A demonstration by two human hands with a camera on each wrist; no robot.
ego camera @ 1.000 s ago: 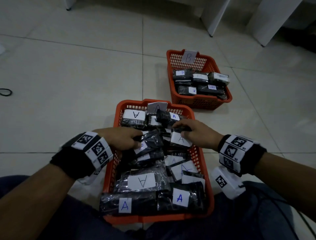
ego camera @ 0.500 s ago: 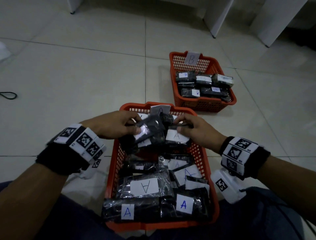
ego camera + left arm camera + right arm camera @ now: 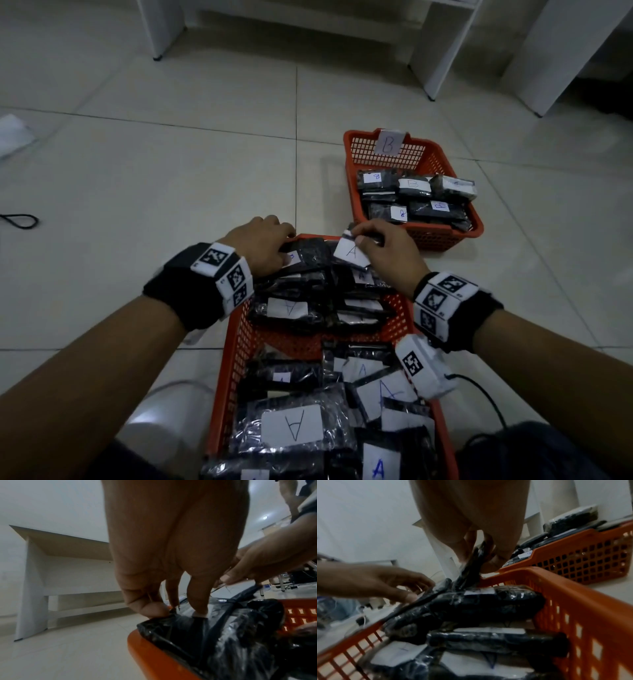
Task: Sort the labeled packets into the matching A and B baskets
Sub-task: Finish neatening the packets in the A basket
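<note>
The near orange basket (image 3: 236, 342) holds several black packets with white A labels. At its far end my left hand (image 3: 274, 240) grips a black packet (image 3: 308, 251) by its edge; its small label is partly hidden. In the left wrist view the fingers (image 3: 154, 609) pinch that packet's (image 3: 188, 628) plastic over the basket rim (image 3: 154, 655). My right hand (image 3: 363, 240) pinches the top edge of an A-labelled packet (image 3: 352, 251), seen as a dark packet (image 3: 471, 566) between the fingers. The B basket (image 3: 442, 161), tagged B (image 3: 388, 144), sits far right with several packets.
White furniture legs (image 3: 164, 31) and panels (image 3: 442, 51) stand along the back. A black cable loop (image 3: 19, 219) and a white sheet (image 3: 13, 133) lie on the tiled floor at the left. My knees flank the near basket.
Both hands have lifted their packets from the middle of the near basket and carried them to its far end. The head view has tilted up.
</note>
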